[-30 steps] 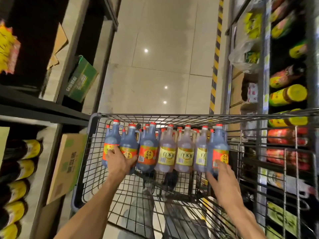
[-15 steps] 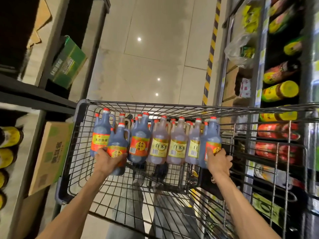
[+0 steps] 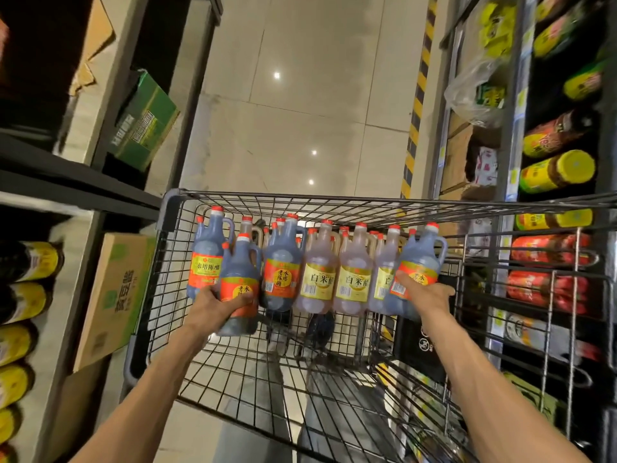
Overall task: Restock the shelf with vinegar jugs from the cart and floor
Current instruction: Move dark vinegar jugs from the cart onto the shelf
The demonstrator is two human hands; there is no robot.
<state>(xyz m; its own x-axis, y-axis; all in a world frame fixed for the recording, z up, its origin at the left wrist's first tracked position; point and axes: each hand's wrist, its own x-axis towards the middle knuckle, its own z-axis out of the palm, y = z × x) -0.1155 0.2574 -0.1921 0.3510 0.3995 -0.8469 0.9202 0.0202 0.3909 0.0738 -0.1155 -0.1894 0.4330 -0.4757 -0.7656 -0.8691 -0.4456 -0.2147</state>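
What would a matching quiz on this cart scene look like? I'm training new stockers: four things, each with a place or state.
Things:
1. left hand
2. right hand
3. pale jugs
4. green box

Places or states:
A. on the floor by the left shelving
B. grips a dark jug lifted out of the row
C. stand mid-row in the cart
D. holds a tilted dark jug at the row's right end

Pairs: 1-B, 2-D, 3-C, 4-A

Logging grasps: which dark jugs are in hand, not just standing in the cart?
Two: the left hand grips the second-from-left jug; the right hand grips the tilted rightmost jug.
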